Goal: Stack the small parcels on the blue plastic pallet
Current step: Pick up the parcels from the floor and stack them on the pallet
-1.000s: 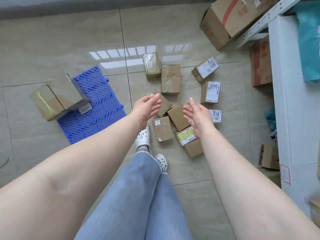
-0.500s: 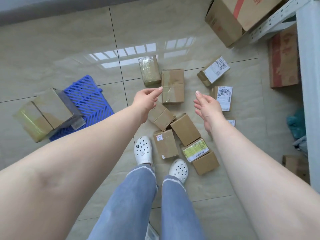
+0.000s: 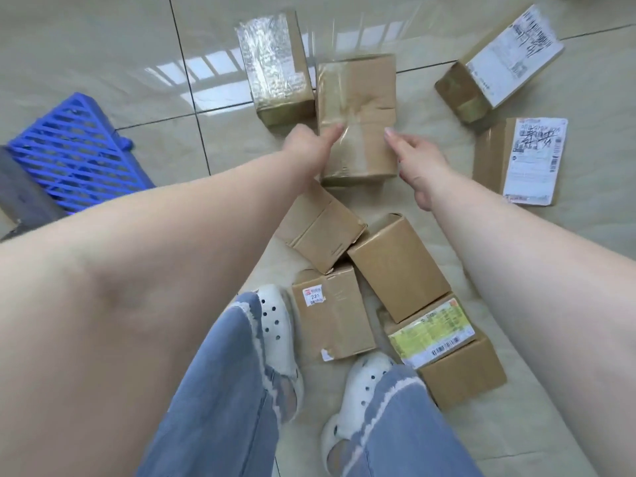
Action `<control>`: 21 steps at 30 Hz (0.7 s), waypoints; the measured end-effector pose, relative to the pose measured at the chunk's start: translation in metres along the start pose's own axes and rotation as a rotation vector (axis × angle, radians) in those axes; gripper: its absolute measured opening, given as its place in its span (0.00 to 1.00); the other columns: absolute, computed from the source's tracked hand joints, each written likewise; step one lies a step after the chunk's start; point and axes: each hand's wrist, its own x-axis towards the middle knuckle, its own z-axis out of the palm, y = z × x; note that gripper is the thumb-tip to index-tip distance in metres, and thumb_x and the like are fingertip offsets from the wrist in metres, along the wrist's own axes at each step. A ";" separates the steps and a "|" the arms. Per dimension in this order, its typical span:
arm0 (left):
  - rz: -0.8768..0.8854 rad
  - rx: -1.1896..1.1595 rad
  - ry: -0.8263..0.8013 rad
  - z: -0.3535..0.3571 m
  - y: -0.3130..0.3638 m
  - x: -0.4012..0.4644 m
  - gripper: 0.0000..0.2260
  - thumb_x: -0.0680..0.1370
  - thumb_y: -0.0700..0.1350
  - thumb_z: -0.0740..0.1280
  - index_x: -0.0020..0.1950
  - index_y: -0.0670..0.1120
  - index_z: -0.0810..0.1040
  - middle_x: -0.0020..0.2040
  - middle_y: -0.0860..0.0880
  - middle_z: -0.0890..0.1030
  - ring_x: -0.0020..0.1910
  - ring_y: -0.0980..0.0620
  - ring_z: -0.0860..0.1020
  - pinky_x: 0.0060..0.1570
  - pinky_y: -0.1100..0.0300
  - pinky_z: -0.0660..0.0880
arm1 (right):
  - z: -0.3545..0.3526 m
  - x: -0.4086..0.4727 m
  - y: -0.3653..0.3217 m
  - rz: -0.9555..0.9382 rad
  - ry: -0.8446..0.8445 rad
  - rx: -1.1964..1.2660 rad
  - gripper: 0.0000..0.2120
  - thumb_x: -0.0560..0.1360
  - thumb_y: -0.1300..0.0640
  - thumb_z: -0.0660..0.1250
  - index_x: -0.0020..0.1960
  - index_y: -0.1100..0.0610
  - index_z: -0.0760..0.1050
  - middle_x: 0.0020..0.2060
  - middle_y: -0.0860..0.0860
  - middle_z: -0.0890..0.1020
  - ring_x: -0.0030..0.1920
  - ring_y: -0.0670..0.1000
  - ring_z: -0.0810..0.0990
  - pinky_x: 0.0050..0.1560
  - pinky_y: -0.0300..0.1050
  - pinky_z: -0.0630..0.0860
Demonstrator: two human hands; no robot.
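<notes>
Gripping the taped parcel (image 3: 358,115) by its sides, left hand (image 3: 304,146) and right hand (image 3: 418,166) should squeeze evenly, lifting it level toward the pallet (image 3: 69,149).

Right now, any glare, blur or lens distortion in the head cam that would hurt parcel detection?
Head view: window glare on the glossy floor tiles behind the parcels; shiny tape on the rear-left parcel washes out. The taped parcel between the left hand and right hand is slightly motion-blurred. Wide-angle stretch enlarges the forearms at the edges. The shipping label is unreadable.
</notes>
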 end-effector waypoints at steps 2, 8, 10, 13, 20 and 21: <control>0.013 -0.023 -0.035 0.006 0.002 0.008 0.32 0.79 0.62 0.61 0.72 0.38 0.66 0.64 0.44 0.74 0.63 0.43 0.73 0.62 0.52 0.71 | 0.006 0.007 0.000 -0.002 -0.013 0.044 0.21 0.80 0.47 0.61 0.66 0.60 0.74 0.55 0.50 0.80 0.54 0.47 0.77 0.49 0.32 0.73; -0.004 -0.148 -0.003 0.013 0.016 -0.012 0.30 0.79 0.62 0.58 0.67 0.39 0.59 0.69 0.41 0.69 0.67 0.43 0.70 0.64 0.50 0.66 | -0.001 -0.002 -0.011 0.036 0.018 0.196 0.29 0.76 0.40 0.66 0.67 0.59 0.72 0.58 0.51 0.81 0.56 0.50 0.80 0.57 0.43 0.77; -0.038 -0.264 0.012 0.006 0.025 -0.034 0.32 0.78 0.62 0.60 0.70 0.41 0.56 0.68 0.43 0.69 0.65 0.44 0.70 0.62 0.51 0.66 | -0.009 -0.018 -0.017 0.050 -0.016 0.296 0.33 0.71 0.38 0.69 0.68 0.58 0.70 0.58 0.52 0.82 0.56 0.51 0.82 0.59 0.48 0.78; -0.038 -0.427 -0.010 -0.009 0.032 -0.069 0.29 0.77 0.60 0.64 0.68 0.44 0.59 0.62 0.46 0.72 0.58 0.47 0.73 0.56 0.54 0.70 | -0.020 -0.055 -0.029 0.082 -0.109 0.407 0.37 0.64 0.42 0.75 0.68 0.56 0.71 0.57 0.52 0.83 0.55 0.52 0.83 0.51 0.47 0.80; 0.026 -0.584 -0.156 -0.049 0.031 -0.174 0.45 0.65 0.62 0.70 0.77 0.51 0.55 0.68 0.52 0.72 0.64 0.52 0.75 0.67 0.52 0.70 | -0.031 -0.164 -0.063 0.102 -0.194 0.402 0.34 0.67 0.29 0.66 0.69 0.43 0.69 0.60 0.49 0.82 0.58 0.54 0.82 0.60 0.62 0.77; 0.040 -0.585 -0.157 -0.055 0.028 -0.188 0.47 0.64 0.65 0.70 0.78 0.51 0.56 0.70 0.53 0.72 0.66 0.52 0.75 0.69 0.52 0.69 | -0.030 -0.180 -0.066 0.085 -0.197 0.374 0.32 0.69 0.29 0.63 0.69 0.42 0.68 0.61 0.48 0.81 0.59 0.53 0.81 0.62 0.60 0.76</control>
